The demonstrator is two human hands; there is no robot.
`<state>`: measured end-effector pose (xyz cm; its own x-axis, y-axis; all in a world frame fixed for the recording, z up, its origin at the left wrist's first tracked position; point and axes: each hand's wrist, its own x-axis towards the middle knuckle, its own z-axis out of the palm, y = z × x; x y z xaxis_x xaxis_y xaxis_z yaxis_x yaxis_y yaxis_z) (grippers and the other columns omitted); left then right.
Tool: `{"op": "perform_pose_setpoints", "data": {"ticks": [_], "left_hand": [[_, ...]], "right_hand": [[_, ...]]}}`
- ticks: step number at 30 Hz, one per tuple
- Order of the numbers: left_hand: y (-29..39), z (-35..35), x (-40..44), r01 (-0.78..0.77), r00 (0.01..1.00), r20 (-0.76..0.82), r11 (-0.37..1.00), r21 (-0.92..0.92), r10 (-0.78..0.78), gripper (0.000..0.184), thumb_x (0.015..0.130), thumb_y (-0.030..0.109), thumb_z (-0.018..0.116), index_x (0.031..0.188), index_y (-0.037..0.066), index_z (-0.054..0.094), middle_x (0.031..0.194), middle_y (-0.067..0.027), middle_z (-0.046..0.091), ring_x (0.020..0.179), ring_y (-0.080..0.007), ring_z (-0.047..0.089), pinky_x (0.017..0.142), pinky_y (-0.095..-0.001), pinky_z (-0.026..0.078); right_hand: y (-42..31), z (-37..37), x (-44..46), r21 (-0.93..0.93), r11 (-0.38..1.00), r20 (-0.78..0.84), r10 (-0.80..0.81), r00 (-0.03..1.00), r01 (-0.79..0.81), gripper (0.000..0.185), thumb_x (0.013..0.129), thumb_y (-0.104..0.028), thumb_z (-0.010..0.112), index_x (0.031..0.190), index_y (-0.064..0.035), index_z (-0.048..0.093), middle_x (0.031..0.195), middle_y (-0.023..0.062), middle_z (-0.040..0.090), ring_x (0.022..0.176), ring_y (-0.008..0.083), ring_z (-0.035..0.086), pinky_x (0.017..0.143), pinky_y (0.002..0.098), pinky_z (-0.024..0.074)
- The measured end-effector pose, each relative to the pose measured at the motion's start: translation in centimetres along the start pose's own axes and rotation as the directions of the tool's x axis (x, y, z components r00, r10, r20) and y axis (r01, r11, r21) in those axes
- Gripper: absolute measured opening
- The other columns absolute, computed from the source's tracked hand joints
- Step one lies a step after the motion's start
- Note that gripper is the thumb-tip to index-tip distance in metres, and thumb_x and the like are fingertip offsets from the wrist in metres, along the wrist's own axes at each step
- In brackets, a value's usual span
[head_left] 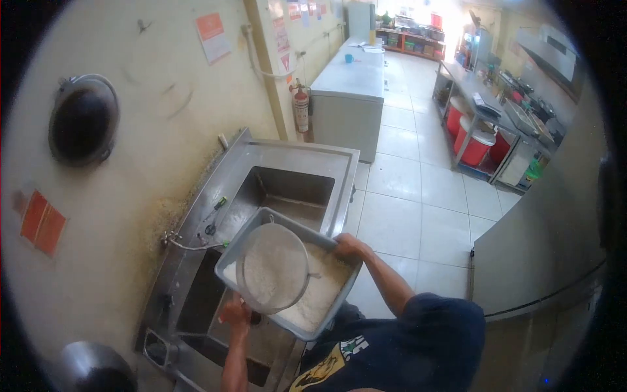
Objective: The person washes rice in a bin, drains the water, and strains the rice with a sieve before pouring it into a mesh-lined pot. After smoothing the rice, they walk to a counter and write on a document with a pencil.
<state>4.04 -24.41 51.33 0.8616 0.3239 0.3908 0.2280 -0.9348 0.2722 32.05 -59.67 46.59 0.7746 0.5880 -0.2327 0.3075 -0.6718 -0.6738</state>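
Observation:
A grey plastic tub (290,326), with a pale grainy or powdery food in it, is held tilted over the sink. A round mesh strainer (272,268) lies on top, and its rim reaches over the tub's near-left side. My right hand (353,245) is closed around the far-right rim of the tub. On the opposite side my left hand (235,311) is closed at the tub's edge, close to the strainer's rim. Its fingertips are partly hidden, so whether it also holds the strainer's handle cannot be seen.
The steel double sink (307,153) has a thin tap (196,247) on its wall side. A fire extinguisher (300,108) stands by a long white-topped counter (346,98). To the right are red buckets (471,140) under a steel table and a large grey cabinet (542,242).

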Motion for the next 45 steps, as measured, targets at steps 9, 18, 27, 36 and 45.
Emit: {"op": "perform_pose_setpoints", "data": {"ticks": [9,18,27,36,45], "left_hand": [[0.9,-2.3,1.3,0.030,0.995,-0.093,0.990,0.135,-0.017,0.016,0.080,0.016,0.060,0.085,0.002,0.066,0.069,-0.0185,0.066,0.063,-0.0343,0.066,0.055,-0.0435,0.050],[-0.1,-2.5,1.3,-0.099,0.965,-0.240,0.994,0.057,0.110,0.015,0.082,0.017,0.059,0.076,0.003,0.061,0.059,-0.0161,0.061,0.054,-0.0328,0.062,0.050,-0.0427,0.047],[-0.9,-2.0,1.6,-0.211,0.954,-0.222,0.977,-0.019,0.202,0.010,0.080,0.015,0.055,0.074,0.009,0.060,0.054,-0.0142,0.058,0.050,-0.0340,0.060,0.045,-0.0447,0.045],[-5.5,1.9,0.5,-0.201,0.968,-0.125,0.970,0.139,0.218,0.020,0.080,0.027,0.061,0.081,0.007,0.065,0.061,-0.0168,0.063,0.055,-0.0320,0.064,0.049,-0.0428,0.049],[-2.0,-3.2,2.9,-0.226,0.934,-0.281,0.974,0.010,0.219,0.024,0.083,0.029,0.055,0.076,0.007,0.062,0.063,-0.0145,0.063,0.056,-0.0330,0.062,0.050,-0.0439,0.045]], "right_hand": [[2.0,1.4,1.7,0.001,0.999,-0.011,-0.041,0.999,0.041,0.036,0.067,-0.021,0.066,0.098,-0.0035,0.069,0.092,0.0211,0.069,0.085,0.0326,0.067,0.075,0.0412,0.0518],[1.2,0.7,0.9,-0.049,0.997,-0.001,-0.064,0.998,0.064,0.037,0.068,-0.019,0.066,0.102,-0.0051,0.069,0.095,0.0185,0.069,0.087,0.0286,0.065,0.079,0.0396,0.0499],[2.7,1.2,1.9,-0.029,0.997,0.000,-0.068,0.998,0.068,0.039,0.067,-0.028,0.071,0.099,-0.0055,0.070,0.092,0.0179,0.069,0.085,0.0324,0.066,0.075,0.0412,0.0519],[0.6,0.2,0.3,0.043,0.999,-0.013,-0.004,1.000,0.005,0.039,0.066,-0.025,0.069,0.100,-0.0056,0.070,0.091,0.0160,0.070,0.082,0.0300,0.067,0.073,0.0405,0.0518],[1.3,0.6,0.5,0.086,0.996,-0.008,-0.004,1.000,0.005,0.043,0.063,-0.021,0.068,0.104,-0.0063,0.069,0.092,0.0159,0.070,0.085,0.0284,0.067,0.075,0.0401,0.0517]]}}
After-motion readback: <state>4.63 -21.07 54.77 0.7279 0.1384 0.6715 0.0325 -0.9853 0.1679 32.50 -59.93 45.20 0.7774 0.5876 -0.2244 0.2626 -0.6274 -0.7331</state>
